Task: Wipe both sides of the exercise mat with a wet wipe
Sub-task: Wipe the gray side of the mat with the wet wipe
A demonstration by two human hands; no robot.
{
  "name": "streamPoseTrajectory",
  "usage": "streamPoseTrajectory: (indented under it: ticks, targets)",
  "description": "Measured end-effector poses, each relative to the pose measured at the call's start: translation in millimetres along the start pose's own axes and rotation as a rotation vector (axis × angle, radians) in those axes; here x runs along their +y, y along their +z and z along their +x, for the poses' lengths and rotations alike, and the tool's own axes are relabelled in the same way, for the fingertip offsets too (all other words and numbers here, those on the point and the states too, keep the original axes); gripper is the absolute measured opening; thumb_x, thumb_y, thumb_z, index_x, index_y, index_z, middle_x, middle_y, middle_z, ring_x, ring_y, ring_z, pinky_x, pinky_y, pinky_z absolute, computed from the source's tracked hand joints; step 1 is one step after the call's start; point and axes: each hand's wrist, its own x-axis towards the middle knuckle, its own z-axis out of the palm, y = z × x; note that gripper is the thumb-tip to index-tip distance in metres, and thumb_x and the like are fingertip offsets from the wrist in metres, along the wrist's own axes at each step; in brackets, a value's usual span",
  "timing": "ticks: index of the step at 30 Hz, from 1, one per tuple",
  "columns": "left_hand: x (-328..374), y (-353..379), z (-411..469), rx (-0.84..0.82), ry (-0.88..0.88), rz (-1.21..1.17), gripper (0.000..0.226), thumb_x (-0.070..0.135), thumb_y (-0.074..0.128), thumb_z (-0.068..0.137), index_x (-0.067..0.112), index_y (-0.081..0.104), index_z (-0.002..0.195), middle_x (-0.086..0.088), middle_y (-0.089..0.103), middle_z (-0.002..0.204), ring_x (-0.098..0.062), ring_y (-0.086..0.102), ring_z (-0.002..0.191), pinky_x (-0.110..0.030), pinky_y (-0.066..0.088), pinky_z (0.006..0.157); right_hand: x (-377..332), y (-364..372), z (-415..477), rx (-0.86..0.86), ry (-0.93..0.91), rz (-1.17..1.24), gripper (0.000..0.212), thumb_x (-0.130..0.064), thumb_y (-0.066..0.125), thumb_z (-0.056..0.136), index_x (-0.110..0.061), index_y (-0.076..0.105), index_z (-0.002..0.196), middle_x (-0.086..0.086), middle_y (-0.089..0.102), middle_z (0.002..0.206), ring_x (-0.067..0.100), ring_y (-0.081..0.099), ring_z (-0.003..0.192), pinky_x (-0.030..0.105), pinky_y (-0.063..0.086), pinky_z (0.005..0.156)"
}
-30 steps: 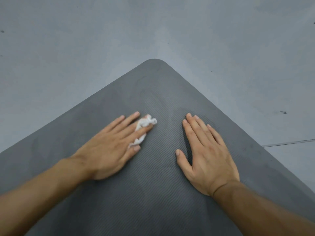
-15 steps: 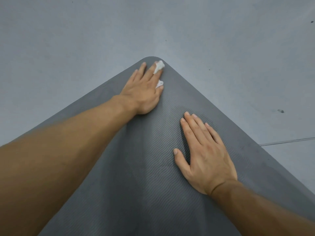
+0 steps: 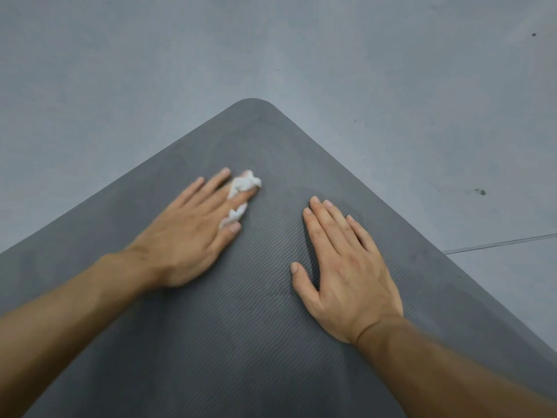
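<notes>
Now: grey exercise mat point(image 3: 265, 342) flat on floor point(image 3: 150, 70), rounded corner at 12 o'clock. The left hand point(image 3: 187, 236), fingers straight, presses crumpled white wet wipe point(image 3: 245, 184) onto mat; wipe shows at the fingertips, 1 o'clock side. At 3 o'clock, the right hand point(image 3: 346, 279) lies flat, released, palm down.

We are on a bare indoor floor
We see smooth grey flooring point(image 3: 120, 70) all around; a thin seam point(image 3: 497, 244) runs at the right; a ribbed grey mat point(image 3: 256, 342) lies on it.
</notes>
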Motion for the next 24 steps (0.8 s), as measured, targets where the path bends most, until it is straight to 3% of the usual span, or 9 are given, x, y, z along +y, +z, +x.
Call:
streamPoseTrajectory:
  ticks: [4,9,13,19,24]
  targets:
    - [-28.3,-11.0,41.9,0.058,-0.167,-0.037,0.063,0.053,0.006,0.103,0.042,-0.009,0.163,0.02,-0.012,0.169,-0.001,-0.019,0.155,-0.027,-0.014,0.124,-0.5,-0.6,0.2,-0.016,-0.004,-0.003,0.077,-0.056,0.029,0.102,-0.013,0.023,0.165,0.001,0.014,0.173,0.014,0.009,0.16,0.04,0.01,0.128]
    - [-25.3,-17.3,111.3,0.084,-0.276,-0.01,0.061,0.044,0.017,0.11,0.027,-0.003,0.166,0.008,-0.008,0.173,-0.017,-0.009,0.159,-0.036,-0.007,0.127,-1.4,-1.8,0.2,-0.018,0.001,0.0,0.077,-0.056,0.03,0.102,-0.013,0.024,0.164,0.001,0.015,0.173,0.014,0.009,0.16,0.04,0.01,0.128]
    - [5.1,-17.5,135.6,0.05,-0.166,0.005,0.062,0.042,0.017,0.111,0.022,-0.002,0.166,0.005,-0.009,0.173,-0.017,-0.011,0.159,-0.037,-0.007,0.128,-2.0,-2.5,0.8,-0.014,0.004,-0.004,0.077,-0.055,0.033,0.101,-0.013,0.026,0.164,0.001,0.017,0.173,0.014,0.011,0.16,0.039,0.011,0.128]
    - [42.3,-2.7,103.4,0.036,0.157,0.077,0.064,0.046,0.009,0.107,0.026,-0.004,0.166,0.011,-0.008,0.173,-0.01,-0.012,0.158,-0.035,-0.006,0.129,-2.3,-2.3,1.0,-0.013,0.008,-0.003,0.077,-0.055,0.034,0.1,-0.012,0.026,0.164,0.003,0.018,0.172,0.015,0.012,0.16,0.04,0.012,0.128]
    - [40.6,5.1,35.4,0.009,0.207,0.117,0.062,0.046,0.015,0.11,0.023,0.0,0.166,0.009,-0.006,0.173,-0.01,-0.012,0.158,-0.034,-0.005,0.128,-2.0,-2.2,1.4,-0.016,0.008,0.005,0.078,-0.055,0.033,0.1,-0.011,0.026,0.164,0.002,0.017,0.173,0.015,0.012,0.16,0.039,0.01,0.128]
